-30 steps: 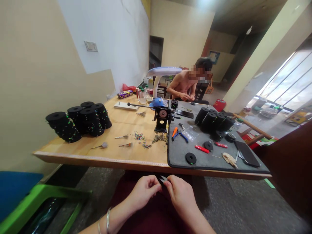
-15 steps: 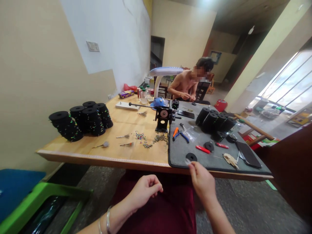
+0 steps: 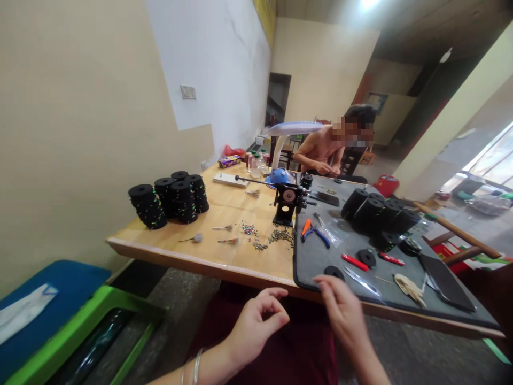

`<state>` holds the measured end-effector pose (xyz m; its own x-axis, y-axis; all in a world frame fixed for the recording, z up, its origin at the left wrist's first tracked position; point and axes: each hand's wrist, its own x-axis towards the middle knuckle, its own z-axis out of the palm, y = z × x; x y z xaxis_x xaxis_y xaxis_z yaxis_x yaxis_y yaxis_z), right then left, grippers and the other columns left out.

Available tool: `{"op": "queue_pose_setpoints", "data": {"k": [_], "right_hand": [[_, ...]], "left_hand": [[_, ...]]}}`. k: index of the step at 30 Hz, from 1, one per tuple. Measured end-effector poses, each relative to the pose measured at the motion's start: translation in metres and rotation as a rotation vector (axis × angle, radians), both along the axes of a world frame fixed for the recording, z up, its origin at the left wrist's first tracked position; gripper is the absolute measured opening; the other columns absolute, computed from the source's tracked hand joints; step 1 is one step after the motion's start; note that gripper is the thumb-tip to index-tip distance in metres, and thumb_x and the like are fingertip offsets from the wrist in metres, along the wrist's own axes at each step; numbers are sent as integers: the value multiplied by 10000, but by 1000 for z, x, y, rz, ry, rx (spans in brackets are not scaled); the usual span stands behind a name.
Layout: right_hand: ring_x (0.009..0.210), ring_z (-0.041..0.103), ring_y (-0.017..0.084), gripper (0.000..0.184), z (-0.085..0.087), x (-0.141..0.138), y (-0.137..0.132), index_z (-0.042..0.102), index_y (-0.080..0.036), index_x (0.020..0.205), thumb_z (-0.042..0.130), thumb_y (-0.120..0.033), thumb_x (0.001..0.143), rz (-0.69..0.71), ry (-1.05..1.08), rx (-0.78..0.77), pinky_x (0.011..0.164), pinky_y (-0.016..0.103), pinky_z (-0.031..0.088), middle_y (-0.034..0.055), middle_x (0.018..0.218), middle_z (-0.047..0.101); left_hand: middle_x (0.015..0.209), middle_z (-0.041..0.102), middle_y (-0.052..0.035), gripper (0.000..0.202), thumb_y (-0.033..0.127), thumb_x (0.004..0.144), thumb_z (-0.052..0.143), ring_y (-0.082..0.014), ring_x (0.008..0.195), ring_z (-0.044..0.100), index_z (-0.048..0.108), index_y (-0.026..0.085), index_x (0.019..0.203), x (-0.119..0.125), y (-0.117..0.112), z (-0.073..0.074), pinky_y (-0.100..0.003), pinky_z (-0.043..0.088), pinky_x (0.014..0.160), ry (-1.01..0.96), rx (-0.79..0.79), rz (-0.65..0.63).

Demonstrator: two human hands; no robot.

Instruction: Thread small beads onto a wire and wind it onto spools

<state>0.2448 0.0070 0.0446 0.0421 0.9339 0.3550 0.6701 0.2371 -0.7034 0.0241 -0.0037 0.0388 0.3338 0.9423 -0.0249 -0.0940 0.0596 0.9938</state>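
Observation:
My left hand (image 3: 256, 327) is held in front of the table edge, its thumb and fingers curved and apart with nothing visible between them. To its right, my right hand (image 3: 345, 307) hovers at the front edge of the grey mat (image 3: 312, 262). Its fingers are loosely extended, slightly blurred, and I see nothing in them. Just beyond those fingertips lies a black foam disc (image 3: 334, 272), partly covered by the hand. Silver tweezers (image 3: 363, 281) rest on the mat beside the disc. A red-handled tool (image 3: 355, 262) and another black disc (image 3: 366, 258) lie farther back.
A black winding device (image 3: 285, 203) stands mid-table by small beads (image 3: 249, 229) and metal bits (image 3: 280, 235). Black spools (image 3: 147, 206) stand left, more black rolls (image 3: 374, 211) right. Pliers (image 3: 315, 234) lie on the mat. Another person (image 3: 320, 152) sits across, hands together.
The tweezers now show on the mat, where none lay before. My right hand no longer shows the shiny thing at its fingertips. My left fingers have spread, and the view has shifted.

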Motion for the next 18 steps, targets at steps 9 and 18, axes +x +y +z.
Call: {"op": "queue_pose_setpoints", "data": {"k": [9, 18], "right_hand": [[419, 388, 85, 327, -32, -109, 12, 528, -181, 801, 527, -508, 827, 460, 683, -526, 442, 205, 325, -52, 537, 486], [529, 428, 114, 191, -27, -129, 44, 520, -186, 653, 502, -274, 822, 347, 139, -316, 520, 212, 322, -52, 547, 469]], "left_hand": [[783, 669, -41, 242, 386, 741, 676, -158, 685, 591, 644, 150, 701, -15, 18, -17, -282, 467, 701, -267, -145, 269], [686, 639, -4, 284, 434, 743, 661, -128, 634, 519, 673, 151, 768, -62, 38, -42, -215, 396, 607, -100, -74, 570]]}}
